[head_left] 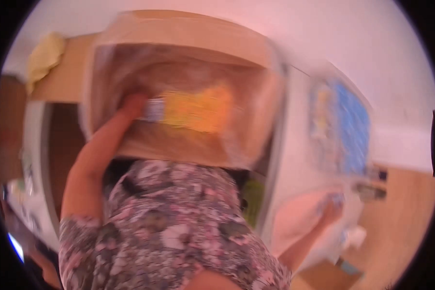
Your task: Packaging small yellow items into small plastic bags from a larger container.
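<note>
Reaching into the box [193, 30] with the left hand [133, 103], by the yellow packs [195, 111] inside, and over the table [294, 150] with the right hand [330, 210]. Cannot tell either grip for blur. Could skew packs by pushing 1 end.

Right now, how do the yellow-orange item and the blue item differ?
The yellow-orange item lies inside the open box; the blue item lies outside, to its right. In the picture, the yellow-orange item is wider than tall, the blue item taller than wide. Both are blurred, so finer detail cannot be told.
</note>
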Tool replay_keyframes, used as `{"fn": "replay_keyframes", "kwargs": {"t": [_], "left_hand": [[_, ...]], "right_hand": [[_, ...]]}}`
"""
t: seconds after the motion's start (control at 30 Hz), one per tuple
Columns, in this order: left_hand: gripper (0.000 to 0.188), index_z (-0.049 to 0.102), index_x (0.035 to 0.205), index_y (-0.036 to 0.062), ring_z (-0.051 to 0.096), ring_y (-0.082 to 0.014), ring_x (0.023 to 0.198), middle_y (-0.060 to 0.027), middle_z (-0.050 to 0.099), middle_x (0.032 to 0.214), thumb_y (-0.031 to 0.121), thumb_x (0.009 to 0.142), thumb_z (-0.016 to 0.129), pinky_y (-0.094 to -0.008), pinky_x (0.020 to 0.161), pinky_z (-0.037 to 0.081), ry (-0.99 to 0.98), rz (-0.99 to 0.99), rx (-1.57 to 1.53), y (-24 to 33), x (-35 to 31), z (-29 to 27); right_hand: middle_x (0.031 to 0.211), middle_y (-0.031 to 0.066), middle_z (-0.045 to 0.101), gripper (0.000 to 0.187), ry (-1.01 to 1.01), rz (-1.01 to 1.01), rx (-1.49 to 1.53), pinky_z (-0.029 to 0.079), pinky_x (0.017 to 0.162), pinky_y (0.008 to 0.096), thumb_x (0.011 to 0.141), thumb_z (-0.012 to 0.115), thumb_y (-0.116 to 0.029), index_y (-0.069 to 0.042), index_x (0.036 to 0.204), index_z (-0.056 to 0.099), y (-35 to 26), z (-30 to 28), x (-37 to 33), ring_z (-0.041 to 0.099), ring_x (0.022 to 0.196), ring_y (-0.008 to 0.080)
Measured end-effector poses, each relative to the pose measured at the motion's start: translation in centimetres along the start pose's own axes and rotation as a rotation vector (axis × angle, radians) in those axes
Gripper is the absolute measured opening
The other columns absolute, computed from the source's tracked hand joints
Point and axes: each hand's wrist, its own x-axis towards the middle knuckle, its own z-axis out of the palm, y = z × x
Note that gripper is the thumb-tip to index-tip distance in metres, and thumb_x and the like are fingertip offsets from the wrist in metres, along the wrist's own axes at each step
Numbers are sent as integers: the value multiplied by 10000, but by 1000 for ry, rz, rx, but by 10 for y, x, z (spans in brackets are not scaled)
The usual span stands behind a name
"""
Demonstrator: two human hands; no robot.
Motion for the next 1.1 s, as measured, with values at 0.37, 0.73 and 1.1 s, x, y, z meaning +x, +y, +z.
{"fn": "replay_keyframes", "kwargs": {"t": [0.37,0.73,1.1], "left_hand": [[533,550,1068,93,583,-305,988,-134,608,1050,125,580,760,-428,868,432,-175,-187,-5,11,-21,-70],[170,666,770,30,627,-317,829,-171,640,865,31,731,500,-405,731,501,15,-117,-71,2,-25,-81],[103,647,825,86,592,-367,765,-176,616,787,155,795,577,-423,663,460,221,-28,-552,30,-23,-120]], "right_hand": [[1196,177,529,412,382,10,213,385,937,411,831,630,-243,7,1147,545,-152,-90,50,464,1151,321],[1250,167,472,266,471,-469,456,374,947,430,857,555,-46,-7,1120,547,-290,-169,78,449,1150,326],[963,176,620,136,-324,-988,1149,464,773,381,789,549,-17,23,897,622,-540,-202,32,594,892,323]]}}
